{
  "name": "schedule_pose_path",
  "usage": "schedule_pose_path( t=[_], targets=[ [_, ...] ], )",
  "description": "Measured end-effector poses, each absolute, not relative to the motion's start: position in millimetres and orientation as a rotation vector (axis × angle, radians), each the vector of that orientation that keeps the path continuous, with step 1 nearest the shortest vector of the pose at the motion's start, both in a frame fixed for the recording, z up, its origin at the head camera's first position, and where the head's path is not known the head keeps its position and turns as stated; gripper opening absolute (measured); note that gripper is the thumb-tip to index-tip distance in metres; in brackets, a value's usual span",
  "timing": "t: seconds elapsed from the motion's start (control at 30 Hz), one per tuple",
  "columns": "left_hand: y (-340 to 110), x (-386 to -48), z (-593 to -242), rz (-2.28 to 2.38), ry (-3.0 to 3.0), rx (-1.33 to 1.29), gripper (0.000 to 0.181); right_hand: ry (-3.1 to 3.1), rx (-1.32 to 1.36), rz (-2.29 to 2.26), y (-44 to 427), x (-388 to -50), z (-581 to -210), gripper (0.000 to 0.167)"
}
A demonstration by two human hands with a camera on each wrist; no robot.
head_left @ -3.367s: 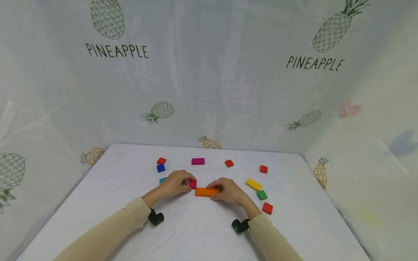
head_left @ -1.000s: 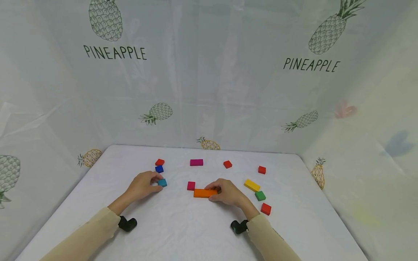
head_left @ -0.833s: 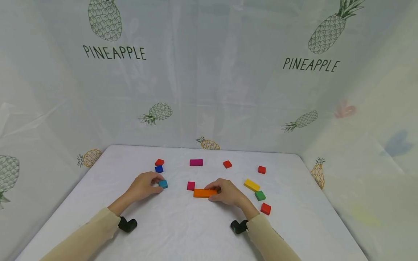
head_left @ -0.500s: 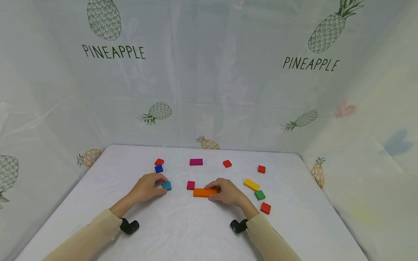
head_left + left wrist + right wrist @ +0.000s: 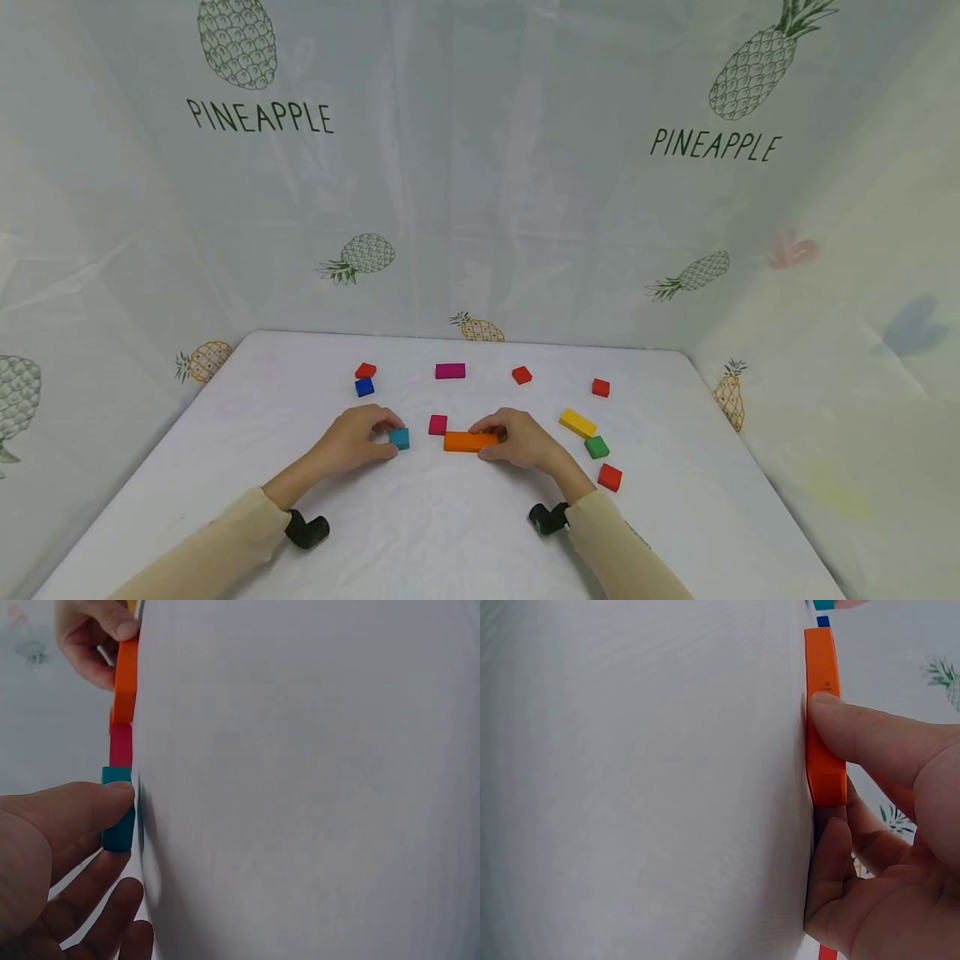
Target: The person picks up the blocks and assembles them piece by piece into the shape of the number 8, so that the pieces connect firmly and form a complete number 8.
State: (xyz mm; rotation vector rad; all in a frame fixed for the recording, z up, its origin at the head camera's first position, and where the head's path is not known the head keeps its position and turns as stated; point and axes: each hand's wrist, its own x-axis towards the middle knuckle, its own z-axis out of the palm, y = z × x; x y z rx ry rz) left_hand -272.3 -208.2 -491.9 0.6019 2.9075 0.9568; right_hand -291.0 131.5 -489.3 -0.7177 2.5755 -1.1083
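My left hand [image 5: 355, 439] pinches a small teal block [image 5: 400, 438] between thumb and fingers. In the left wrist view the thumb presses the near face of the teal block [image 5: 118, 817]. My right hand [image 5: 521, 439] grips the right part of a long orange block [image 5: 463, 442] that lies on the table. Its thumb lies along the front face of the orange block [image 5: 825, 754] in the right wrist view. Between the hands, a crimson block [image 5: 438, 425] sits just behind the orange block's left end, apart from the teal one.
Behind lie a blue block [image 5: 364, 387], a red one [image 5: 366, 370], a magenta bar [image 5: 450, 371] and another red block [image 5: 522, 375]. On the right are a yellow bar [image 5: 578, 422], a green block [image 5: 597, 447] and red blocks [image 5: 610, 477]. A pineapple-print sheet [image 5: 480, 192] hangs behind the table.
My left hand has let go of the crimson block, moved left to the teal block and brought it right and nearer to me. The right hand stays on the orange block.
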Motion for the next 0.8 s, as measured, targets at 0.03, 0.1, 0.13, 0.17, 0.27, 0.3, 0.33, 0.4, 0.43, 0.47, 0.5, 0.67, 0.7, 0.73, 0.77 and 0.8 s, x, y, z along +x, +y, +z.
schedule_pose_path(
  t=[0.03,0.1,0.13,0.17,0.27,0.3,0.33,0.4,0.43,0.47,0.5,0.67,0.7,0.73,0.77,0.8],
  targets=[
    [-206.3,-271.4,-492.3,0.957,2.902,0.614,0.03,2.575,-0.719,-1.109,131.4,-291.1,-489.3,0.03],
    [-202.6,-269.7,-493.0,0.953,2.893,0.611,0.03,2.573,-0.722,-1.109,131.2,-291.3,-489.4,0.03],
    [-200.9,-269.1,-493.2,0.953,2.887,0.611,0.03,2.573,-0.722,-1.108,131.3,-291.4,-489.4,0.031],
    [-199.2,-268.2,-493.1,0.953,2.883,0.614,0.03,2.573,-0.722,-1.106,131.3,-291.4,-489.4,0.031],
    [-194.3,-266.2,-492.9,0.951,2.876,0.634,0.03,2.576,-0.716,-1.1,131.2,-291.3,-489.2,0.031],
    [-192.5,-265.5,-492.6,0.951,2.873,0.646,0.031,2.578,-0.715,-1.098,131.2,-291.2,-489.0,0.031],
    [-190.8,-265.1,-492.7,0.944,2.872,0.651,0.031,2.579,-0.713,-1.097,131.2,-291.1,-488.9,0.031],
    [-187.3,-264.0,-492.3,0.939,2.866,0.674,0.03,2.58,-0.709,-1.097,131.1,-290.8,-488.6,0.031],
    [-185.3,-263.6,-492.1,0.936,2.863,0.684,0.029,2.58,-0.708,-1.097,131.0,-290.7,-488.5,0.031],
    [-183.4,-262.9,-491.6,0.935,2.859,0.691,0.029,2.58,-0.709,-1.097,130.9,-290.6,-488.4,0.031],
    [-181.6,-262.4,-491.3,0.935,2.854,0.699,0.028,2.58,-0.709,-1.097,130.9,-290.6,-488.2,0.031],
    [-173.3,-260.5,-490.1,0.935,2.833,0.747,0.028,2.585,-0.71,-1.094,130.6,-290.5,-487.7,0.031],
    [-172.2,-260.5,-490.3,0.933,2.83,0.758,0.028,2.585,-0.709,-1.096,130.6,-290.7,-487.9,0.031],
    [-171.0,-260.6,-490.4,0.928,2.829,0.767,0.028,2.586,-0.707,-1.097,130.6,-290.6,-488.0,0.031],
    [-169.9,-260.6,-490.4,0.924,2.829,0.775,0.028,2.586,-0.705,-1.099,130.6,-290.7,-488.2,0.031],
    [-168.9,-260.8,-490.6,0.917,2.83,0.783,0.028,2.587,-0.704,-1.101,130.6,-290.7,-488.3,0.031]
  ],
)
